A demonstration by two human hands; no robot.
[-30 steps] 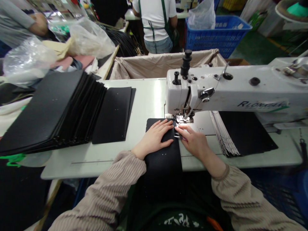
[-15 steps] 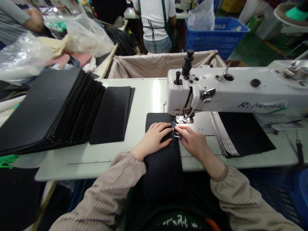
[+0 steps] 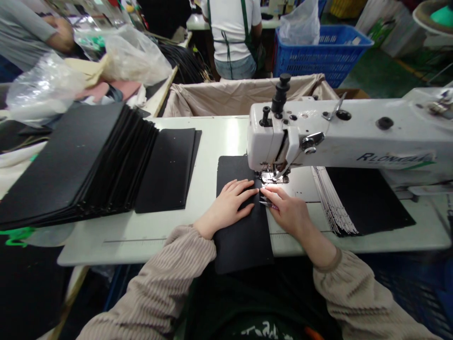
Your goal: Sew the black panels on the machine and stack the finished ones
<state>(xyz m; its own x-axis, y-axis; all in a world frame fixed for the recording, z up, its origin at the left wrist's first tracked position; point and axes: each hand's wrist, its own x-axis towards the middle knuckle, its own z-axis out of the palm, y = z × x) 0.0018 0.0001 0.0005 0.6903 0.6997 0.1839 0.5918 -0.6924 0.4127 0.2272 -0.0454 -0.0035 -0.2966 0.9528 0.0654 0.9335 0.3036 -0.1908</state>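
Observation:
A black panel point(image 3: 242, 245) lies lengthwise on the pale table, its right edge beside the presser foot point(image 3: 274, 177) of the white sewing machine point(image 3: 332, 137). My left hand point(image 3: 231, 205) rests on the panel with its fingers spread, holding nothing. My right hand point(image 3: 288, 210) is closed round small scissors point(image 3: 269, 203), whose blades point left over the panel's right edge. Its forefinger touches that edge just below the foot. The near end of the panel hangs over the table's front edge.
Left of me, a tall stack of black panels point(image 3: 81, 151) stands beside a smaller pile point(image 3: 166, 170). More panels point(image 3: 368, 198) lie right, under the machine arm. Behind the table are a cloth-lined bin point(image 3: 198, 99), a blue basket point(image 3: 318, 54) and a person point(image 3: 231, 35) facing away.
The black panel has slid away from me along the presser foot, and its near end is farther forward. Both hands keep nearly the same pose. The view has shifted slightly.

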